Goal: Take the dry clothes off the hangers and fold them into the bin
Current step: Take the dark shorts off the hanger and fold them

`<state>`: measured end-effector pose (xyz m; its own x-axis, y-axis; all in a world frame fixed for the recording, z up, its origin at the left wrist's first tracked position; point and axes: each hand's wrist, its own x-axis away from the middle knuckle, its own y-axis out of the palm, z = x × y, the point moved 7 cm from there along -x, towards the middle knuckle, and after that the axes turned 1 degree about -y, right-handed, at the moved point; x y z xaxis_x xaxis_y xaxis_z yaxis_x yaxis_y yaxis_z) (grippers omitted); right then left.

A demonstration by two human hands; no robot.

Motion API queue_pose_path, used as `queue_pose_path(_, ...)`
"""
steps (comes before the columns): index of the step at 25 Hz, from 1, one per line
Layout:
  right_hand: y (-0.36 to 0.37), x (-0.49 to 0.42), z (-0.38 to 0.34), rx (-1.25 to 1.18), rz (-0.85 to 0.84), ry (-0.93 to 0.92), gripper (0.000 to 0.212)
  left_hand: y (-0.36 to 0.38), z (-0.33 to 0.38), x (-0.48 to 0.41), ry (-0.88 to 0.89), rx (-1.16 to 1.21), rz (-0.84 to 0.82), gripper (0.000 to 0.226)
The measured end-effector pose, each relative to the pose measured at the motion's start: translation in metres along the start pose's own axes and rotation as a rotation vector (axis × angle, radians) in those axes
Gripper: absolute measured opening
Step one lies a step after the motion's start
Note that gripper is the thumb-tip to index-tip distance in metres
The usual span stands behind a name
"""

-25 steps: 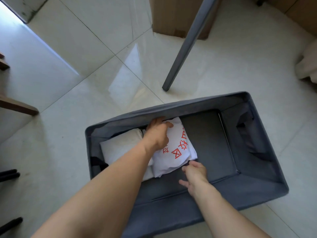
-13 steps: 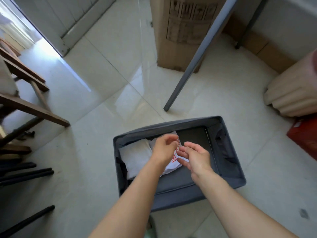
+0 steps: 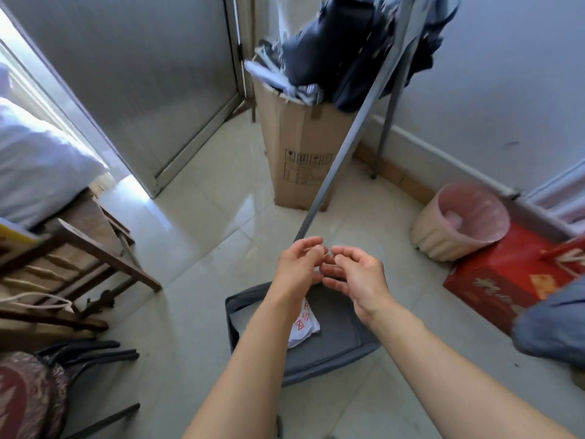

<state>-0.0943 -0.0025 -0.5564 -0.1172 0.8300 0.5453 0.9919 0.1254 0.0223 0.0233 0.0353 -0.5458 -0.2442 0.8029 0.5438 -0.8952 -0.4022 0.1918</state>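
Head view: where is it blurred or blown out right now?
In the head view, the dark clothes up top are motion-blurred; the doorway at left is blown out; glare streaks the floor; left hand, right hand and bin read sharp.

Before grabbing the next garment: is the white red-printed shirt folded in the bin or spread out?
Folded: the white shirt lies as a compact bundle inside the grey bin, partly behind the left forearm.

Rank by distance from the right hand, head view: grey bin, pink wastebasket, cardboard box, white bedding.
1. grey bin, just below the right hand.
2. pink wastebasket, on the floor to the right, and cardboard box, ahead: too close to call.
3. white bedding, far left.
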Motion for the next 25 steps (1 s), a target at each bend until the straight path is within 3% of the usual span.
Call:
queue_pose_path(8,-0.06,0.154,-0.173,-0.01,0.084,-0.327,0.017,0.09,0.148,0.14,0.249,-0.084,-0.255,0.019)
queue_pose_path(16,-0.091,0.275,-0.298,0.076,0.211,-0.727,0.022,0.153,0.256,0.242,0.506,-0.014,-0.46,0.02)
queue_pose_path(25,-0.141,0.389,-0.394,0.356,0.528,-1.112,0.014,0.235,0.329,0.321,0.659,0.044,-0.658,0.021)
